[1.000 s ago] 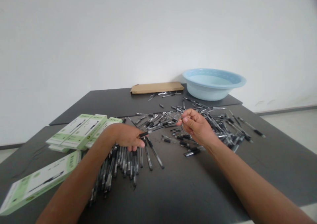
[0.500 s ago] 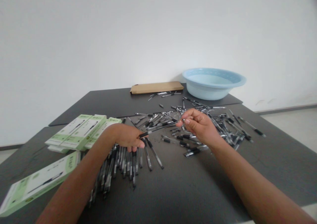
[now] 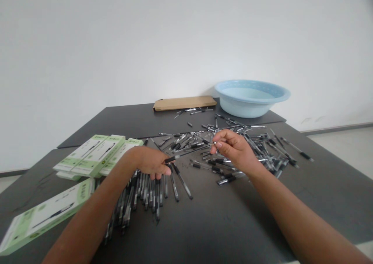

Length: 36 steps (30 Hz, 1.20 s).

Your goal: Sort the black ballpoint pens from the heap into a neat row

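My left hand (image 3: pixel 152 163) is closed on the black grip end of a clear pen (image 3: pixel 186 152), which slants up to the right. At the pen's far end, the thumb and fingers of my right hand (image 3: pixel 230 145) are pinched together on its tip. Under and below my left hand lies a row of capped pens (image 3: pixel 151 194), pointing toward me. Behind and around my right hand spreads a loose pile of pens and black parts (image 3: pixel 268 155) on the dark table (image 3: pixel 204 225).
Green and white pen boxes (image 3: pixel 90 155) are stacked at the left, with another box (image 3: pixel 49 213) nearer. A flat brown carton (image 3: pixel 185 103) and a light blue basin (image 3: pixel 247 104) stand at the back by the wall. Several thin pens lie before the carton.
My right hand has shifted very slightly, its fingers still at the pen's end. My left hand holds the pen almost where it was.
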{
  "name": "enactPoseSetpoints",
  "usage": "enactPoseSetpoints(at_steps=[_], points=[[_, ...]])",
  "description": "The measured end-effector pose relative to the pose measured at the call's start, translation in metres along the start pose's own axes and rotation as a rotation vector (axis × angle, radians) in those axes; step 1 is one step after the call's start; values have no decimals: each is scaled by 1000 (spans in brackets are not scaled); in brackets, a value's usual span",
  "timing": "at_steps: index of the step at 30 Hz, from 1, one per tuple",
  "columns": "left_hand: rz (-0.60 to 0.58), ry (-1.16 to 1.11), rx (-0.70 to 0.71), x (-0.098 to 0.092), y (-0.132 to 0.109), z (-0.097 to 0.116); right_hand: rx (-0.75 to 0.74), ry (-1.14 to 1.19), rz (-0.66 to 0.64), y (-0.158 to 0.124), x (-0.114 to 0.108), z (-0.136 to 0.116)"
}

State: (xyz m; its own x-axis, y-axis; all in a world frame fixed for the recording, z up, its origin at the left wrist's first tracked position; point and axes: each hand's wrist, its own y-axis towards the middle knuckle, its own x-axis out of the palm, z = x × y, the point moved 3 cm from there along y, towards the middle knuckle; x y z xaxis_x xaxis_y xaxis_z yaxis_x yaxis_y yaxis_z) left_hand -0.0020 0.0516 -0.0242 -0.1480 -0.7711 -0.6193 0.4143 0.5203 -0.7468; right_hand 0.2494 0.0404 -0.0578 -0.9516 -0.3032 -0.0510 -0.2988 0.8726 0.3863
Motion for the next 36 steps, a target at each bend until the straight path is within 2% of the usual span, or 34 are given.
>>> enactPoseSetpoints(at_steps=[36], points=[[-2,36,20,7,12,-4,-3,-387,-97,-3,13,6]])
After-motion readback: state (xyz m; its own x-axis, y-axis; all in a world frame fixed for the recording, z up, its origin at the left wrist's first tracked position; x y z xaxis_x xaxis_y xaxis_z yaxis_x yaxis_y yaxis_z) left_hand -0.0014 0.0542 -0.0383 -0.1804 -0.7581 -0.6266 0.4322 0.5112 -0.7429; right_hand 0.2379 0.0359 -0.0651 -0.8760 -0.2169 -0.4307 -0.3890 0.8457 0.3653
